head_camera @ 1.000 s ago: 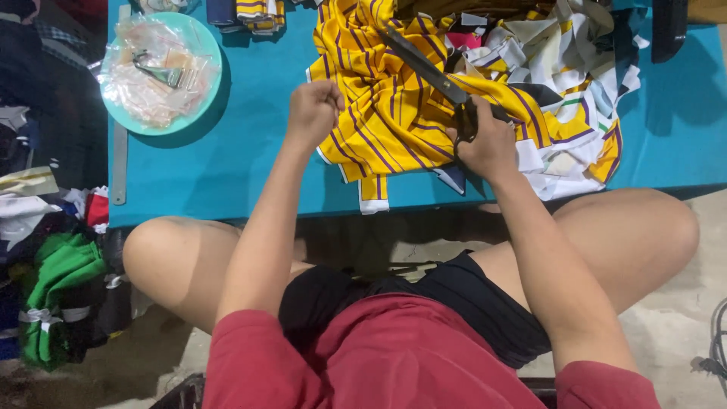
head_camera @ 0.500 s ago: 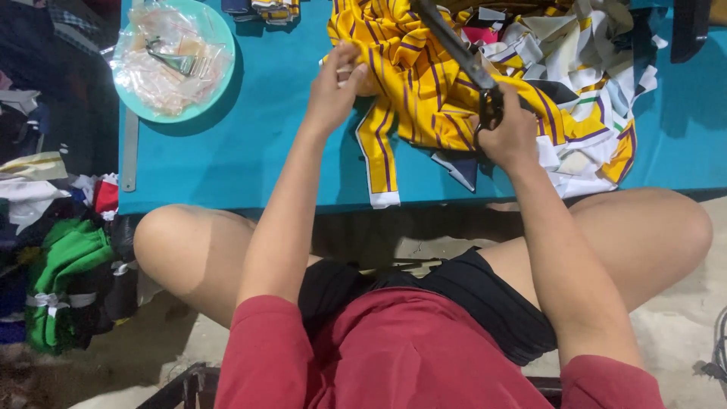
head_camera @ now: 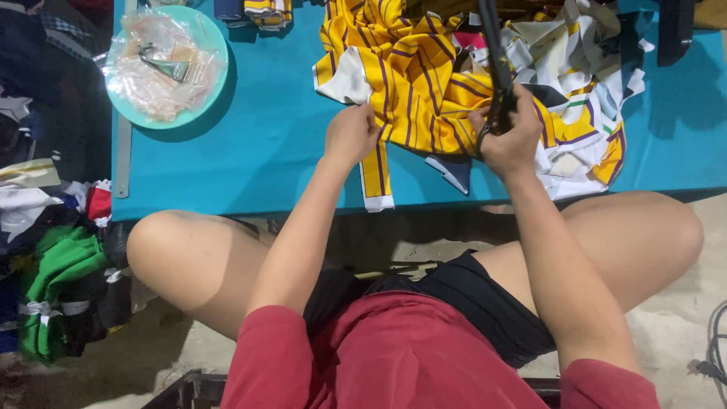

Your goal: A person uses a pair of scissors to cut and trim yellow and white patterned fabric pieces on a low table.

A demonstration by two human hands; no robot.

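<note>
The left hand (head_camera: 350,136) is closed, its fingers pinching the near edge of the yellow cloth (head_camera: 409,83), a striped fabric with purple lines that lies bunched on the far middle of the teal tabletop (head_camera: 265,159). A narrow strip (head_camera: 376,178) of the same cloth hangs from under that hand toward the near edge of the tabletop, ending in a white band.

The right hand (head_camera: 511,140) is curled around the dark handles of the scissors (head_camera: 496,68), whose long black blades point away toward the far edge, over the cloth. Whether the blades are parted cannot be told.

Right of the scissors the yellow cloth runs into a heap of white, yellow and dark scraps (head_camera: 583,83), which spreads to the right and touches the right hand's far side.

At the far left of the tabletop sits a round teal plate (head_camera: 216,95) holding a crumpled clear plastic bag (head_camera: 163,72) with small metal pieces inside. A metal ruler (head_camera: 123,151) lies along the left edge. On the floor to the left are piled clothes, among them a green bundle (head_camera: 57,280). The person sits with bare knees near the tabletop.
</note>
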